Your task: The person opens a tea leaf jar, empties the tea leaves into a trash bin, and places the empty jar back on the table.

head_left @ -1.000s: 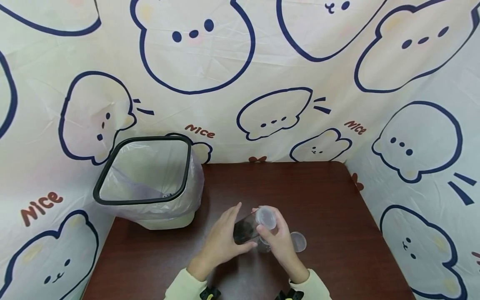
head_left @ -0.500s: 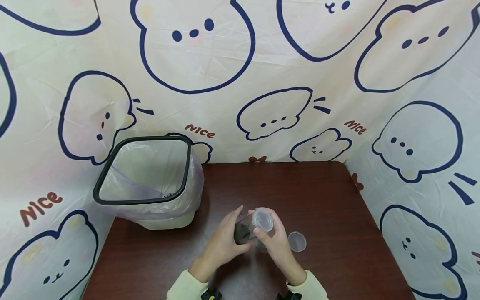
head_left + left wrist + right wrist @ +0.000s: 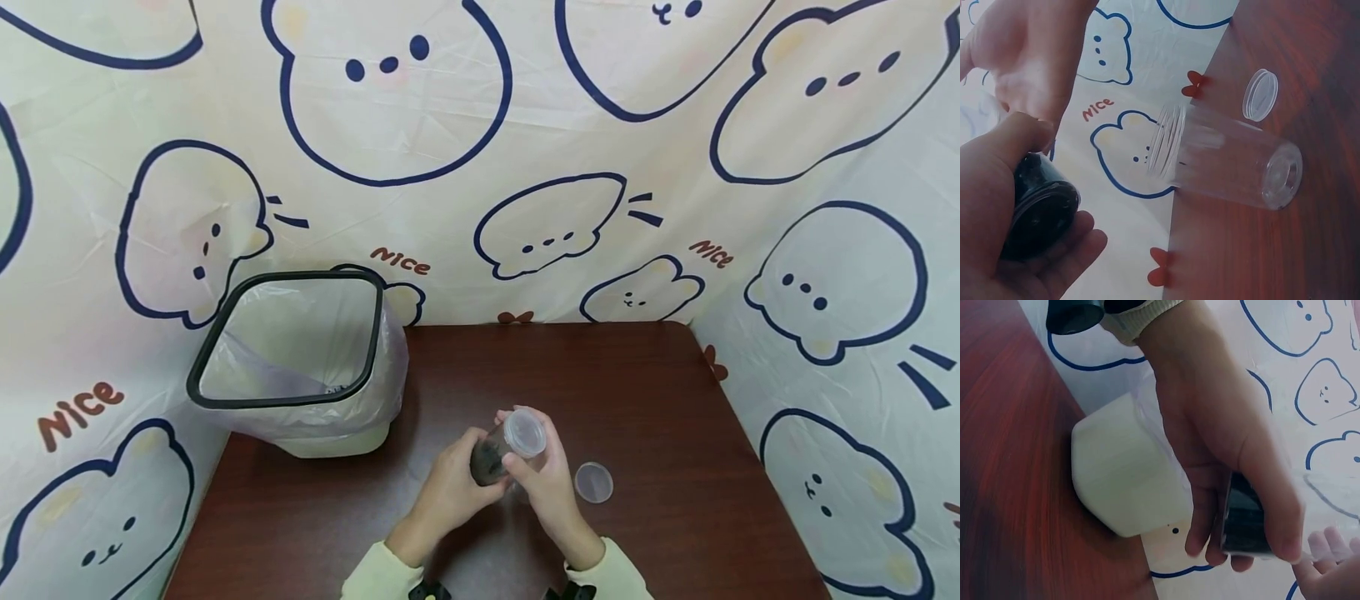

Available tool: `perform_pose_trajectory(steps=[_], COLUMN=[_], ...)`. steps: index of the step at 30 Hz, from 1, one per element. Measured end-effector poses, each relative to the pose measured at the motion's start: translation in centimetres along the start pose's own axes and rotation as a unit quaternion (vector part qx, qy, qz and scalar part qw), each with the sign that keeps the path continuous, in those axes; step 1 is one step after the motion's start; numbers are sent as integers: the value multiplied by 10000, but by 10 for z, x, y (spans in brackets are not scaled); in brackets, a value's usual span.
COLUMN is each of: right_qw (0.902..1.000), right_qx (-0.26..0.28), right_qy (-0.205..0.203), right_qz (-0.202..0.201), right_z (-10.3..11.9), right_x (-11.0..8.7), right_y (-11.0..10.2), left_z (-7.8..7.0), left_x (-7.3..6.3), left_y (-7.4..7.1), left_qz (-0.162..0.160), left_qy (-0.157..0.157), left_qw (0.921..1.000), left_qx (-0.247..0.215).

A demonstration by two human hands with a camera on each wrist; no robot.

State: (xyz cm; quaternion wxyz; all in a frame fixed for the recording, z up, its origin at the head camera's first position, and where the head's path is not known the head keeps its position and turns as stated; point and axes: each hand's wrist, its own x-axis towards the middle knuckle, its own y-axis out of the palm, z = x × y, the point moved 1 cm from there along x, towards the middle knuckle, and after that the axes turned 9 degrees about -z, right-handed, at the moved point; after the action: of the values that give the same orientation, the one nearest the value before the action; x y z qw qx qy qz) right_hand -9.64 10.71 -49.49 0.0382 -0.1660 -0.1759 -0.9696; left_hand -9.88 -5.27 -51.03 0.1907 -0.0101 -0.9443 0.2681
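Observation:
Both hands hold a clear plastic jar [image 3: 487,461] with something dark in its lower part, tilted above the table. My left hand [image 3: 452,481] grips the dark end; its fingers curl under the base in the left wrist view. Around the other end, by the pale lid [image 3: 525,432], my right hand [image 3: 553,475] is wrapped with its thumb on the near side. What the dark content is, I cannot tell. Below the hands a second clear jar [image 3: 1229,156] stands uncapped, its threaded mouth showing; from the head it is mostly hidden.
A loose clear lid [image 3: 594,482] lies on the dark wooden table [image 3: 637,400], right of the hands. At the back left stands a bin with a black rim [image 3: 281,403] and a plastic bag liner. Printed cloth [image 3: 442,150] closes off the back and sides.
My left fingers, spread straighter before, have closed further around the jar. Both hands have drawn slightly closer together, the right one shifting a little left with the lidded end.

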Motion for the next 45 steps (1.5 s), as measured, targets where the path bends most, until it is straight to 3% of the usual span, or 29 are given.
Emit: perform_pose_trajectory(steps=[7, 18, 45], right_qw=[9989, 9977, 9998], right_qx=[309, 351, 155], right_qy=[26, 145, 107], right_qz=[-357, -566, -114], right_z=[0, 3, 5], right_x=[0, 0, 2], right_y=[5, 8, 6], left_z=[-3, -4, -3], left_x=[1, 0, 0], left_y=[5, 5, 2], left_qz=[-224, -154, 79], left_qy=[83, 54, -63], left_qw=[9997, 9997, 9992], left_qx=[-75, -171, -397])
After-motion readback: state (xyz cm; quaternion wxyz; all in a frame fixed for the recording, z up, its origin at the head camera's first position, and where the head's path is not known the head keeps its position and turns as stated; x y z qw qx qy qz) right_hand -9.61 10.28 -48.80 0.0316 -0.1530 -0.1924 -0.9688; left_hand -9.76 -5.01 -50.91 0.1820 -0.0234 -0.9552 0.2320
